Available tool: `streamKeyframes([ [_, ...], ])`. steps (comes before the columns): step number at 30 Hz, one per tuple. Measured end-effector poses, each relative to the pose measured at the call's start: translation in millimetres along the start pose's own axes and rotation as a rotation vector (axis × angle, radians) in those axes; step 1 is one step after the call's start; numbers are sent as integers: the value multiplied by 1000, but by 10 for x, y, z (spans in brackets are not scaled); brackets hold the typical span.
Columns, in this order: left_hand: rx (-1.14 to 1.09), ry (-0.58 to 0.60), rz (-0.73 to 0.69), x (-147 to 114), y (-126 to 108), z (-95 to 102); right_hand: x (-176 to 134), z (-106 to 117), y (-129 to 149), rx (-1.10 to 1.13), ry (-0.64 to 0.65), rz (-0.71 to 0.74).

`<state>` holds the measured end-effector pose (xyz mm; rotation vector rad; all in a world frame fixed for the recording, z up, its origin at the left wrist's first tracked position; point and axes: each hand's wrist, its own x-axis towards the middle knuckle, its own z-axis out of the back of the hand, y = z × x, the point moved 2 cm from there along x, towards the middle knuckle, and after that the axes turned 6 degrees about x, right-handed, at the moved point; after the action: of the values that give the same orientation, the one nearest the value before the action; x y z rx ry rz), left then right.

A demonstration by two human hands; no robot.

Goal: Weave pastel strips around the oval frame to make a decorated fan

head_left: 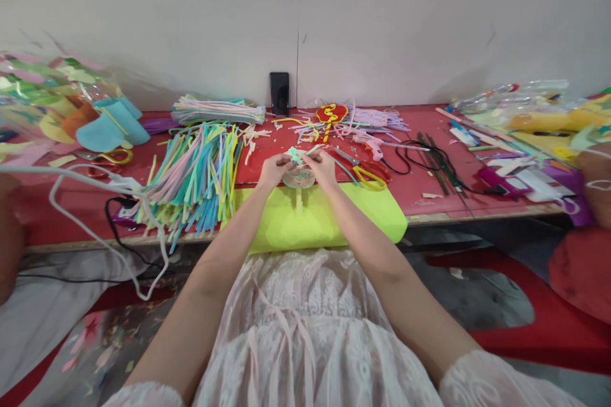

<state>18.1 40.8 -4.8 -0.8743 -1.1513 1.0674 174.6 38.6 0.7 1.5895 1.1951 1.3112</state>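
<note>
My left hand (pixel 275 170) and my right hand (pixel 323 167) meet over the front middle of the table. Each has its fingers pinched on a pale mint-green pipe cleaner (pixel 296 154), which looks bent or curled between them. Just below the fingertips is a round pinkish and pale-green piece (pixel 298 178) with a short pale stem pointing toward me; whether the fingers touch it I cannot tell. Bright yellow-green sheet material (pixel 305 226) lies under my wrists and hangs over the table edge. Yellow-handled scissors (pixel 370 179) rest beside my right hand.
A large bundle of pastel pipe cleaners (pixel 191 172) lies left, another bundle (pixel 217 110) behind it. A phone (pixel 279 94) leans on the white partition (pixel 191 32). A red-and-yellow pipe cleaner piece (pixel 331 116), a pink glue gun (pixel 370 145) and black cable (pixel 424 152) lie right.
</note>
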Motion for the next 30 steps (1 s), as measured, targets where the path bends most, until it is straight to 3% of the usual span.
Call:
streamKeyframes([
  [7,76,-15,-41,12,-5,1,2,-4,-26,24,-3,-2],
  [14,326,13,-116,-22,-87,12,9,7,-37,28,32,24],
  [26,363,-15,-146,-58,-100,-4,-10,-23,3,-7,66,42],
  [30,396,-4,-134,-77,-129,-2,4,-9,-37,-116,52,112],
])
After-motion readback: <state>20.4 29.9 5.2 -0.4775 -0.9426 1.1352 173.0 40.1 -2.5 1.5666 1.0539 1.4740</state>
